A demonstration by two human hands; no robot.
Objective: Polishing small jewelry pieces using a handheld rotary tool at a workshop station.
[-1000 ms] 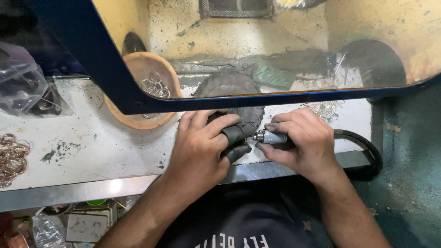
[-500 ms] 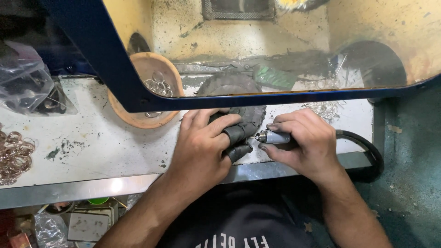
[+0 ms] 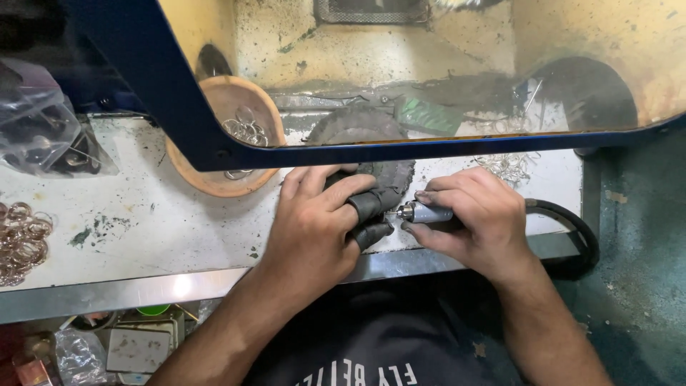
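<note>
Head view: left hand [image 3: 314, 229] sits on a dark, worn pad [image 3: 371, 154], fingers pinched together; thumb and forefinger wear black sleeves [image 3: 368, 214] and seem to clamp a small workpiece, too small to make out. Right hand [image 3: 468, 221] is wrapped tight round a metal handpiece [image 3: 421, 212], its bit tip touching the left fingertips at the counter [image 3: 143, 221] front edge. A black hose [image 3: 572, 229] loops off the handpiece to the right. Judging by this, fine grinding or polishing of the pinched piece is in hand; the next pass looks to need a steady pinch and light tip pressure so the bit stays off the fingers. Materials: counter is white, scuffed, stained, with a bright metal lip. Round terracotta-coloured bowl [image 3: 214, 179] behind the left hand holds thin wire rings [image 3: 246, 129]. More coppery rings [image 3: 21, 239] pile at far left, near a crumpled clear bag [image 3: 43, 132]. A blue-framed clear shield [image 3: 400, 86] spans the top.
</note>
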